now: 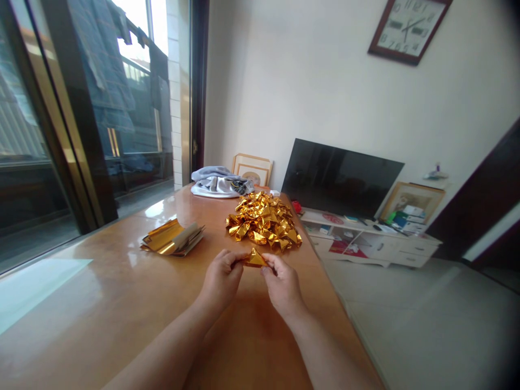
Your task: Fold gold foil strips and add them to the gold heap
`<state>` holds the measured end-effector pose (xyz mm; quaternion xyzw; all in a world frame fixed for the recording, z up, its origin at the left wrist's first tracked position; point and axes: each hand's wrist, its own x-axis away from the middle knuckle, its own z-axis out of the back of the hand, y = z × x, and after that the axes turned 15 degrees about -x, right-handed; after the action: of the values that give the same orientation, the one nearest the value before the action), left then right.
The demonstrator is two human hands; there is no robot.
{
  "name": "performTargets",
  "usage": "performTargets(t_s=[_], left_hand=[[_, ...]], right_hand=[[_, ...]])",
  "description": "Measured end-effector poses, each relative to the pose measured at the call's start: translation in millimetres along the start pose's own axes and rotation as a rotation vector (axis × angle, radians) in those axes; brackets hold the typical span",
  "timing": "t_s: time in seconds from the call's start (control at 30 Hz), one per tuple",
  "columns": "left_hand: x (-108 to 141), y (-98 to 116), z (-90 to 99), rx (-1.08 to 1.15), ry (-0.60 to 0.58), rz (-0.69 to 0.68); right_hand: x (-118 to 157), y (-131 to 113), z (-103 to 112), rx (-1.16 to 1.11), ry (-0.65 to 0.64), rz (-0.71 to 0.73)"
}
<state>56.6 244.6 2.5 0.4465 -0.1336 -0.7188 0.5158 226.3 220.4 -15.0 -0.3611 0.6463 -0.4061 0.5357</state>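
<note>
Between my two hands is a folded piece of gold foil paper (255, 258), with a raised triangular face toward me. My left hand (222, 277) pinches its left end between thumb and fingers. The right end is gripped the same way by my right hand (283, 283). Just beyond my hands lies a heap of folded gold paper pieces (266, 219). To the left rests a stack of gold paper sheets (173, 238), partly curled up at the edges.
The glossy wooden table (134, 303) has its right edge beside my right arm. Bundled light cloth (219, 183) lies at its far end. A pale sheet (38, 287) is at the left. Beyond stand a television (341, 176) and a white cabinet (374, 249).
</note>
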Motion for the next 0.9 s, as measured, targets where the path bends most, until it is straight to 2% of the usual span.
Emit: performTargets(t_s=[0.1, 0.23, 0.47, 0.6, 0.8, 0.9], left_hand=[[0, -1, -2.0, 0.024, 0.011, 0.030], [1, -1, -3.5, 0.132, 0.015, 0.141], [1, 7, 2.0, 0.117, -0.062, 0.289], [0, 2, -2.4, 0.184, -0.066, 0.308], [-1, 2, -2.3, 0.177, -0.076, 0.287], [-1, 1, -4.7, 0.260, -0.055, 0.281]], right_hand=[[0, -1, -1, -0.018, -0.005, 0.007], [1, -2, -3, -0.004, 0.006, 0.003], [2, -3, 0, 0.091, 0.094, -0.042], [2, -9, 1, 0.150, 0.104, -0.099], [4, -13, 0, 0.182, 0.103, -0.034], [3, -9, 1, 0.177, 0.109, -0.042]])
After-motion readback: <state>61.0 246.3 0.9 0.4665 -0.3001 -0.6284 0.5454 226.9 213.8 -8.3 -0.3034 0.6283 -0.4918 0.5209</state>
